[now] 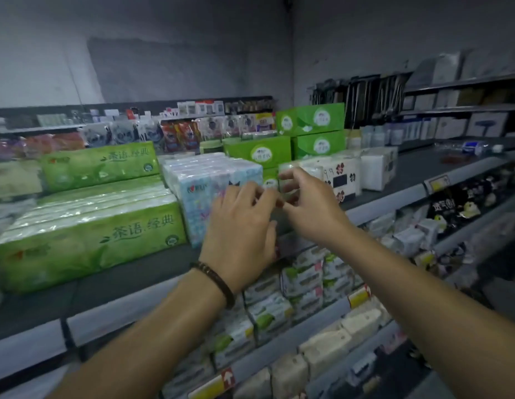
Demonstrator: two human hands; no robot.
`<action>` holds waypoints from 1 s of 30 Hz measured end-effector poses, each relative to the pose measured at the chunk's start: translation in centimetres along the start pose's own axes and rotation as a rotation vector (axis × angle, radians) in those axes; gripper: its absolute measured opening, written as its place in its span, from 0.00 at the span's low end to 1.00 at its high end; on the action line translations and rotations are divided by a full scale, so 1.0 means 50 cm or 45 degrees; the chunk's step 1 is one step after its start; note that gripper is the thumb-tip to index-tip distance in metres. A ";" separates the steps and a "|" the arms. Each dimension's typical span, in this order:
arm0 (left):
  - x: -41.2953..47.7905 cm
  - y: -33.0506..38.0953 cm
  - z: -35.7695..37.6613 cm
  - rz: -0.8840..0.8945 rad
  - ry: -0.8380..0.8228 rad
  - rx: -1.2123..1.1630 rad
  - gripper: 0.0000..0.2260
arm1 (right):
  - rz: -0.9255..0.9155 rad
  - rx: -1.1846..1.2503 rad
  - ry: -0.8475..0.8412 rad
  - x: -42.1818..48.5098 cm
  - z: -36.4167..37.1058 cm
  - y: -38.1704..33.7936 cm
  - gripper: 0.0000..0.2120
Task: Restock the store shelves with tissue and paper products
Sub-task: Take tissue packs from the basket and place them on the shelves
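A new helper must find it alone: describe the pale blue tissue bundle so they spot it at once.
Look at the top grey shelf, in front of the person. Right of the two stacked long green packs and just left of the left hand stands the pale blue bundle. It alone is blue-and-white patterned; its neighbours are green or white.

The green tissue packs (89,240) read "茶语.经典"; a white pack (348,168) bears "99".
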State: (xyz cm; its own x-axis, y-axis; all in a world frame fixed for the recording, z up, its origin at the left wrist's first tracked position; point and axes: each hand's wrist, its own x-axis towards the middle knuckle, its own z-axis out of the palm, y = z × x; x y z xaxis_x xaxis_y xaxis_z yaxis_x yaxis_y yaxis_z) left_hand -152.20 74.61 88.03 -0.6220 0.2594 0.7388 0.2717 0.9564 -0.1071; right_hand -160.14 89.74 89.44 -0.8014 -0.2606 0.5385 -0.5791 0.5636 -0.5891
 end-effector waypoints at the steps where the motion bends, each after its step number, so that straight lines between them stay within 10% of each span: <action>1: -0.026 0.029 0.016 0.002 -0.044 -0.193 0.12 | 0.009 0.001 0.023 -0.036 -0.005 0.030 0.21; 5: -0.166 0.148 0.118 -0.273 -0.404 -0.878 0.09 | 0.276 0.112 0.034 -0.195 -0.017 0.209 0.00; 8: -0.317 0.218 0.255 -0.460 -0.870 -1.191 0.05 | 0.628 0.168 0.071 -0.353 0.020 0.364 0.04; 19: -1.047 0.386 0.742 -0.697 -2.122 -0.948 0.05 | 1.798 0.275 -0.574 -1.211 0.461 0.864 0.12; 26: -1.410 0.511 1.029 -0.724 -2.216 -0.989 0.28 | 2.095 0.246 -0.547 -1.574 0.710 1.128 0.03; 30: -1.583 0.579 1.176 -0.622 -2.272 -0.941 0.34 | 2.214 0.105 -0.747 -1.622 0.825 1.243 0.20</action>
State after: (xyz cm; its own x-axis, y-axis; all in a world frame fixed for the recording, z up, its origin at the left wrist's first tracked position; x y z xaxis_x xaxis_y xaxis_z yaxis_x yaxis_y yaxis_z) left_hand -138.25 89.65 -12.68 -0.4942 0.3045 -0.8143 -0.2132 0.8656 0.4531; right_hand -137.29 113.56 -15.69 -0.3636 0.2889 -0.8856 0.8749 0.4324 -0.2182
